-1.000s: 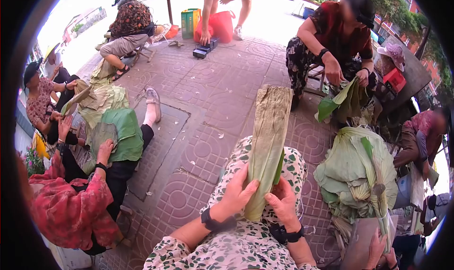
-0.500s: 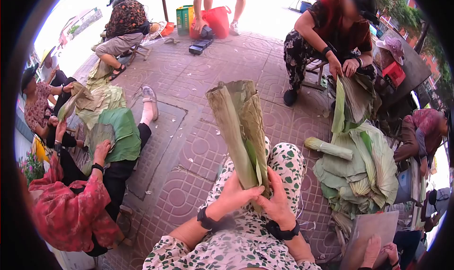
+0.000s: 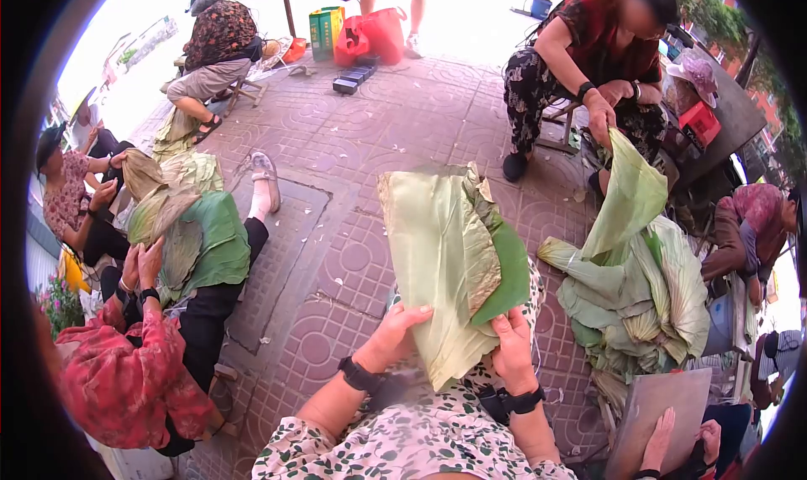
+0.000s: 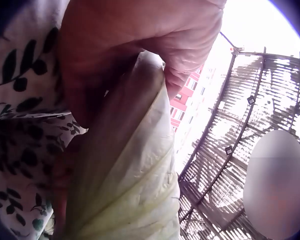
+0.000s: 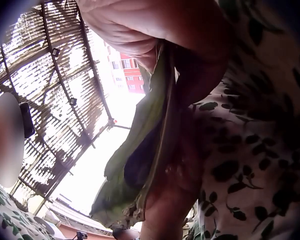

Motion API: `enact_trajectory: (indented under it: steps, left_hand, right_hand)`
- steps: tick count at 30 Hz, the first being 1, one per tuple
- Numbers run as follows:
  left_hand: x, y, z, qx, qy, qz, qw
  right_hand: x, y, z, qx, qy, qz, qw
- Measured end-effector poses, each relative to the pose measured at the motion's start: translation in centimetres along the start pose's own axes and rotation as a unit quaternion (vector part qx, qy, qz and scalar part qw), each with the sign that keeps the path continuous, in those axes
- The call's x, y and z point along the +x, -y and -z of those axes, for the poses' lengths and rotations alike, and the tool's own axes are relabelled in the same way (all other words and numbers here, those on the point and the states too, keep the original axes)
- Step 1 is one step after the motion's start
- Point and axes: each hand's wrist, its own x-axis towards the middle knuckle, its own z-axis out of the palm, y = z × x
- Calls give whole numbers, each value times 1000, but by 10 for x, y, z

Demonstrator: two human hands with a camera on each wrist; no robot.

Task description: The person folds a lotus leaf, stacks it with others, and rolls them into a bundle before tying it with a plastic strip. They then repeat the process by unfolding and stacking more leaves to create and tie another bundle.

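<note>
A pale green folded leaf [image 3: 433,270] is spread upright above the lap in the head view, with a brighter green leaf piece [image 3: 508,270] at its right side. The left hand [image 3: 393,335] pinches its left edge, thumb on top. On the lower right edge, the right hand [image 3: 513,350] grips the leaves between thumb and fingers. In the left wrist view the left hand [image 4: 140,35] holds the pale leaf [image 4: 135,170]. The right wrist view has the right hand [image 5: 165,30] pinching the darker leaf edge [image 5: 145,135].
A leaf pile [image 3: 630,303] lies to the right, with a rolled bundle [image 3: 565,257] on its left side. Across from it a seated person [image 3: 588,68] lifts a leaf. At left, a person in red [image 3: 126,371] handles leaves. Red bags [image 3: 370,39] stand on the paving.
The leaf was curled into a narrow shape and is now opened out flatter, the two hands farther apart. The person across has raised a leaf over the pile.
</note>
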Motion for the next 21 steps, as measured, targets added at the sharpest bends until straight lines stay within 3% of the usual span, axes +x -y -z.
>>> enact_trajectory:
  steps: [7,9,14,19,21]
  left_hand:
    - [-1,2,-8,-31,-27,-44,998]
    - [-3,1,-11,-26,-24,-50,998]
    - [-2,1,-6,-19,-13,-35,999]
    - [-1,3,-17,0,-31,-43,999]
    - [-1,3,-27,54,-33,-119,991]
  right_hand:
    - [0,-2,2,-18,-13,-41,999]
    - [0,-1,2,-8,41,-59,997]
    - [-4,-9,4,27,8,-46,999]
    - [-10,-1,2,-24,-21,50,998]
    - [-15,8,2,-100,-34,98,989]
